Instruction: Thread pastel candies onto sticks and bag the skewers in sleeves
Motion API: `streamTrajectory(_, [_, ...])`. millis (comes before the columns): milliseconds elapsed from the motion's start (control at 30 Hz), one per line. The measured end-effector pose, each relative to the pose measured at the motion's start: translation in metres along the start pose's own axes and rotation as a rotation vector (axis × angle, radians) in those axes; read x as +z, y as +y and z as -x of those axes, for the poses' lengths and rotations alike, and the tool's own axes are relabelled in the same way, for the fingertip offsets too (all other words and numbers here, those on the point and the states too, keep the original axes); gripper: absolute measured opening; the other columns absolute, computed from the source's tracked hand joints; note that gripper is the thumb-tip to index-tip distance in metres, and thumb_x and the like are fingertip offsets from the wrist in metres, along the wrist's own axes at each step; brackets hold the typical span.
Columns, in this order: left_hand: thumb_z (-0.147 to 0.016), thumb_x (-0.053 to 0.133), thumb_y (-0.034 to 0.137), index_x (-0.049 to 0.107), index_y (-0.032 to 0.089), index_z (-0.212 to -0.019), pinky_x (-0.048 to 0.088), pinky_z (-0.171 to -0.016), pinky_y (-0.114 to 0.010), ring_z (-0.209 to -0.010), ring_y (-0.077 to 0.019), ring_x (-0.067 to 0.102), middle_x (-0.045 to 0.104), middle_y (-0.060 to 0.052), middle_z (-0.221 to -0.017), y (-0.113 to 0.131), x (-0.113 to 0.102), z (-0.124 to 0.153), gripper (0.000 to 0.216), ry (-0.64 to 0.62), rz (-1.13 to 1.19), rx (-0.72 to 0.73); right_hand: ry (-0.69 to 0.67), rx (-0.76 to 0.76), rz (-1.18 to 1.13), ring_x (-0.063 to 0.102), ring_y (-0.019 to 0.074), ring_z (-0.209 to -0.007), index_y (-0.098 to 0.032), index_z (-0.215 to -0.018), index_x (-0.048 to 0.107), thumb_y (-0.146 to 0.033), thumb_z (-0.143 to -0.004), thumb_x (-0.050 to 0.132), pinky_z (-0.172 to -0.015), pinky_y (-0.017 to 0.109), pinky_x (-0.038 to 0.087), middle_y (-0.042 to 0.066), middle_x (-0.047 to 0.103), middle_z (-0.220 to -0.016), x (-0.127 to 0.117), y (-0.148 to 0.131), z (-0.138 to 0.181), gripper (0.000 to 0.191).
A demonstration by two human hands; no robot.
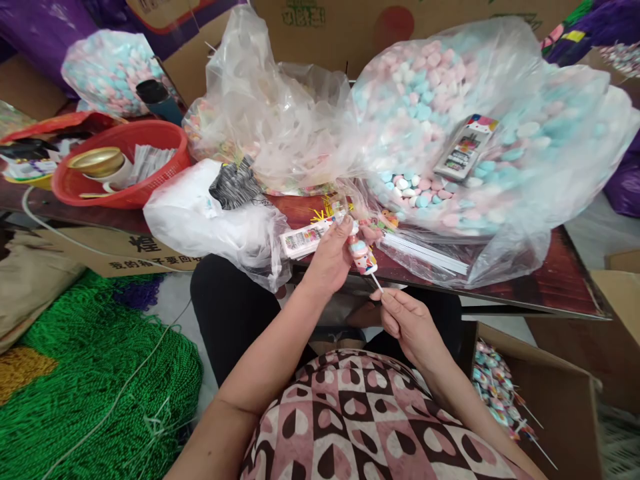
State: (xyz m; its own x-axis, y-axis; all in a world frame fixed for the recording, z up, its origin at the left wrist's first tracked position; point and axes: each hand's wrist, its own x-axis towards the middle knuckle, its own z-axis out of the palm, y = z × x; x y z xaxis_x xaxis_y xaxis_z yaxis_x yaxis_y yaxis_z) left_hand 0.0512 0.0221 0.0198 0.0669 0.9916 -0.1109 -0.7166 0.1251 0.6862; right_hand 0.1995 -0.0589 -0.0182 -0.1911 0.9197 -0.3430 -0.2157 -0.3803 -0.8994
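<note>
A wrapped marshmallow lollipop point(362, 257) is held between my two hands above the table's front edge. My left hand point(331, 259) is closed around the upper end of its clear, printed wrapper. Below it, my right hand point(407, 321) pinches the white stick point(377, 283), which slants down to the right. Beside my left hand lies a stack of flat printed wrappers point(303, 241), with yellow twist ties point(324, 211) just behind. White sticks point(429, 255) lie in clear plastic to the right. My left fingertips are partly hidden by the wrapper.
A large clear bag of pastel marshmallows point(420, 87) covers the table's right side, with a printed wrapper pack point(466, 148) on it. Left stand a red basket point(173, 170) and a white plastic bag point(210, 233). Finished lollipops point(493, 380) fill part of a cardboard box point(560, 413) at lower right.
</note>
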Motion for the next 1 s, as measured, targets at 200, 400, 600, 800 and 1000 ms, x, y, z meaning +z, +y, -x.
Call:
streamTrajectory(200, [-0.074,0.072,0.056,0.056,0.019,-0.091,0.035,-0.037,-0.016,-0.055,-0.0107,0.061,0.058,0.003,-0.066,-0.025,0.004,0.013,0.044,-0.026,-0.033,-0.099,0.025,-0.029,-0.026,0.026,0.0046,-0.039,-0.017,-0.085,0.067,-0.045,-0.083,0.068,-0.043,0.021,0.016,-0.009,0.037,-0.042,0.01,-0.001,-0.005,0.029])
streamTrajectory(400, [-0.074,0.071,0.056,0.058,0.018,-0.097,0.034,-0.046,-0.016,-0.058,-0.0085,0.057,0.059,0.002,-0.066,-0.033,0.002,0.018,0.047,0.007,-0.117,-0.11,0.049,-0.067,-0.023,0.032,0.0053,-0.041,-0.018,-0.09,0.067,-0.045,-0.085,0.066,-0.043,0.02,0.022,-0.007,0.046,-0.046,0.014,-0.006,-0.015,0.028])
streamTrajectory(600, [-0.081,0.064,0.054,0.061,0.017,-0.095,0.044,-0.071,-0.023,-0.069,-0.009,0.054,0.064,0.0,-0.08,-0.03,-0.006,0.014,0.04,-0.069,-0.363,-0.041,0.068,-0.143,0.08,0.042,0.0059,-0.045,-0.02,-0.098,0.067,-0.042,-0.087,0.065,-0.045,0.019,0.029,-0.005,0.057,-0.055,0.003,-0.009,-0.017,0.026])
streamTrajectory(800, [-0.086,0.056,0.052,0.056,0.017,-0.078,0.04,-0.065,-0.024,-0.061,-0.0092,0.049,0.054,0.004,-0.063,-0.031,-0.011,0.015,0.036,-0.046,-0.691,0.016,0.18,-0.282,0.337,0.047,0.0088,-0.049,-0.02,-0.123,0.06,-0.044,-0.093,0.055,-0.049,0.022,0.04,-0.006,0.056,-0.057,-0.001,-0.015,-0.015,0.039])
streamTrajectory(1000, [-0.087,0.053,0.055,0.05,0.019,-0.077,0.038,-0.053,-0.022,-0.049,-0.0083,0.049,0.05,0.006,-0.054,-0.039,-0.009,0.021,0.038,-0.139,-0.617,-0.084,0.193,-0.348,0.386,0.048,0.0103,-0.05,-0.019,-0.146,0.044,-0.042,-0.094,0.05,-0.051,0.025,0.045,-0.005,0.056,-0.06,0.005,-0.015,-0.016,0.057])
